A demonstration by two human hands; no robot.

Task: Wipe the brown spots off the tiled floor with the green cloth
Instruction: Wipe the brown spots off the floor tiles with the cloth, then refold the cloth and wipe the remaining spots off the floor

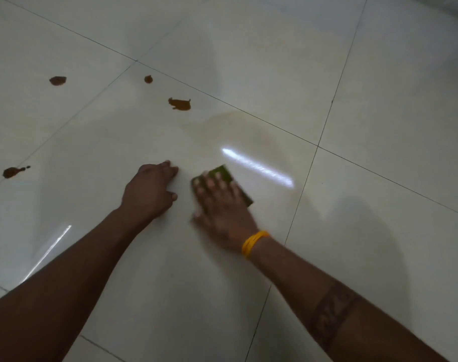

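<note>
Four brown spots (pixel 180 104) on tiled floor (pixel 248 74). Right hand (pixel 220 202) flat, fingers straight, pressing one green cloth (pixel 222 171). Left hand (pixel 151 190) loosely curled, grasping nothing, resting on floor.

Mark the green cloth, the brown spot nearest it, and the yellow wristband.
green cloth (pixel 222 171): head view, far edge showing beyond the fingers.
brown spot (pixel 180 104): head view, middle of the blot.
yellow wristband (pixel 254 243): head view, top of the band on the right wrist.

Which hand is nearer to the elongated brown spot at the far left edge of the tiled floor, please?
Left. The left hand rests on the tile right of the elongated brown spot; the right hand, pressing the green cloth, lies farther right.
</note>
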